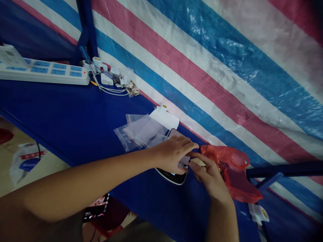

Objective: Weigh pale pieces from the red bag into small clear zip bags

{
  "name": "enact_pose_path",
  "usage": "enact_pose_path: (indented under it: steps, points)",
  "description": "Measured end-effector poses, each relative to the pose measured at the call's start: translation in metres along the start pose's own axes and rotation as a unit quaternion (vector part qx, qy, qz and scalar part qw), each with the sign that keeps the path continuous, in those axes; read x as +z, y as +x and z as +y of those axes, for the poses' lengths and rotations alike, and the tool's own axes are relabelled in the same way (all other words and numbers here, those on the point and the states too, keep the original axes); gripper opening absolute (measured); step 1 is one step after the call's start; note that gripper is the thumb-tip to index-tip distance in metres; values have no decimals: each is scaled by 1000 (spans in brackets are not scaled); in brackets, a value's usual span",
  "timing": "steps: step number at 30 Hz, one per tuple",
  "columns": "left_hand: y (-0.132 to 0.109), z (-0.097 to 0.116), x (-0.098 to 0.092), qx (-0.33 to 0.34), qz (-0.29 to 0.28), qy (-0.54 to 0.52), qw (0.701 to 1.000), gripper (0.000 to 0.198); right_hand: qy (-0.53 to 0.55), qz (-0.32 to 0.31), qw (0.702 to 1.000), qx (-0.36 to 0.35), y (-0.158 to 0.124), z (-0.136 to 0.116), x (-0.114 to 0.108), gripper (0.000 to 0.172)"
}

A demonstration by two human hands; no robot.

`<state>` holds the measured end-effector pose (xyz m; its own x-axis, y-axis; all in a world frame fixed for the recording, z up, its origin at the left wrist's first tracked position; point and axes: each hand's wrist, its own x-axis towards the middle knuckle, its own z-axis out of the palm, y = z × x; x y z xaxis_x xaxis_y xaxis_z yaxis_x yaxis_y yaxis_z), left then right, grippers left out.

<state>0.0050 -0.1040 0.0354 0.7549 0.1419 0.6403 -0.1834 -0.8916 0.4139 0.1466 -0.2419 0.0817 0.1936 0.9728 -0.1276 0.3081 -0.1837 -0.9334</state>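
My left hand (174,154) reaches across a flat device with rounded corners and a lit display, which looks like a digital scale (174,178). Its thumb and fingers pinch a small clear plastic bag (183,162), partly hidden by the hand. Close beside it, my right hand (210,173) is closed on a small beige piece (199,162) at the bag's mouth; its exact kind does not show. Several clear zip bags (143,131) lie in a loose pile left of the scale. A red plastic bag (237,174) sits just right of my right hand.
A long power strip (45,70) lies at the back left, near a screwdriver (88,60), chargers and a white cable (111,90). White paper (165,117) is by the striped tarp wall (191,77). A lit phone (97,208) is below the blue table's edge.
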Motion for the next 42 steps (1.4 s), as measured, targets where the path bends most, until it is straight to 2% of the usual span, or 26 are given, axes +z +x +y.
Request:
enact_pose_path:
  steps: [4,7,9,12,14,19,29,36,38,42]
  points:
    - [0,-1,-1,18,-4,-15,1000,67,3,-61,998,-1,-3,-3,4,36]
    - [0,1,0,20,-13,-19,1000,60,14,-71,997,-3,-4,-3,4,33]
    - [0,3,1,13,-10,-16,1000,58,19,-41,999,-4,-4,-1,-1,33]
    - [1,4,0,8,0,-23,1000,57,5,63,998,-24,-3,3,-9,33]
    - [2,5,0,7,4,-31,999,57,-18,106,993,-43,-1,4,-10,33]
    - [0,5,3,4,13,-40,999,67,-61,88,992,-63,4,1,1,35]
    - [0,2,6,20,41,-38,998,78,-120,122,984,-49,5,-1,5,42]
    - [-1,1,7,5,37,-36,999,85,-159,180,970,-47,7,2,12,36]
    - [0,0,7,5,35,-35,999,85,-161,173,971,-43,9,3,15,35]
    - [1,-2,5,9,35,-28,999,80,-126,114,985,-36,8,3,18,39]
